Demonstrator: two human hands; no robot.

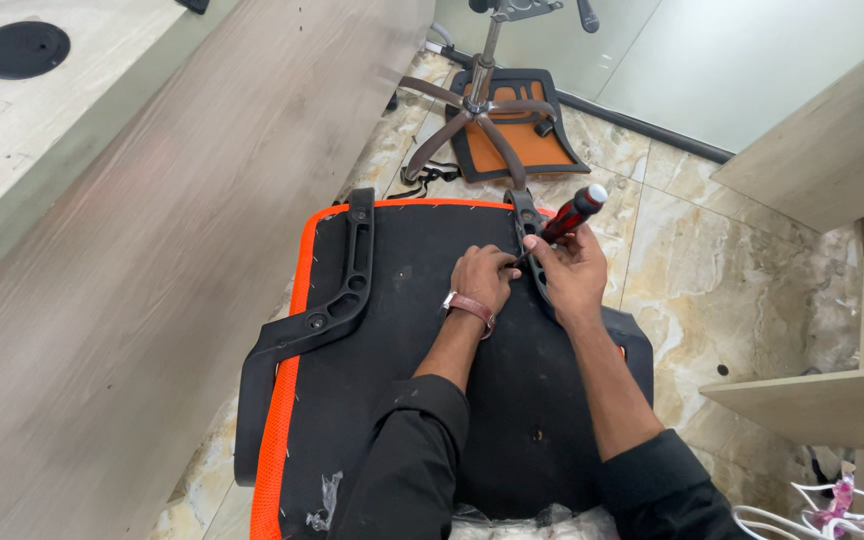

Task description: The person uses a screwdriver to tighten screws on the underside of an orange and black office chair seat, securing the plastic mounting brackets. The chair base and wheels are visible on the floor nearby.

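Item: upturned chair seat (432,400), black underside with orange mesh edging, lay on the floor directly under both hands. Right-side armrest bracket (529,235), black, sat at the fingertips; fixing apparently in progress, judged not finished. Left-side armrest bracket (337,290), black, lay flat against the seat, well apart to the left of the hands; whether its screws were tight could not be told.

Right hand (574,270) was closed round a screwdriver (572,213), red-and-black handle, tip down at the bracket. Left hand (482,278), wristband worn, pinched its fingers at the same spot, touching the right hand; what it pinched was too small to tell.

Beyond the hands: five-arm chair base (477,110) upside down on a second orange seat (517,130). Left: wooden panel (152,300). Lower right: white wires (812,510). Nothing stood in the way of the hands.
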